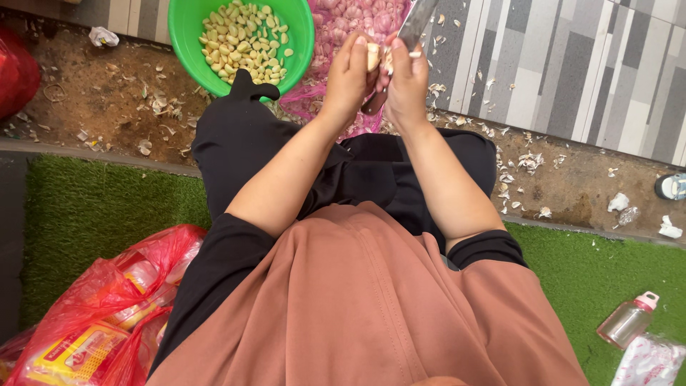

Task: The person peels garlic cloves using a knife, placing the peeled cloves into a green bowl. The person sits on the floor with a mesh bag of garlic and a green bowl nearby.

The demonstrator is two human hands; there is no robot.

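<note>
My left hand (pixel 350 77) pinches a pale garlic clove (pixel 372 56) between thumb and fingers. My right hand (pixel 407 82) grips a knife, whose grey blade (pixel 416 23) points up and away, and its thumb presses against the clove. Both hands meet above a pink mesh bag of unpeeled garlic (pixel 357 21). A green bowl (pixel 187 28) holding several peeled cloves (pixel 246 39) sits to the left of my hands, just beyond my black-clad knee (pixel 236 136).
Garlic skins (pixel 529 161) litter the dirt strip and tiled floor. Red plastic bags (pixel 107 307) with packets lie on green turf at lower left. A small clear bottle with a pink cap (pixel 629 320) and a white packet (pixel 650 361) lie at lower right.
</note>
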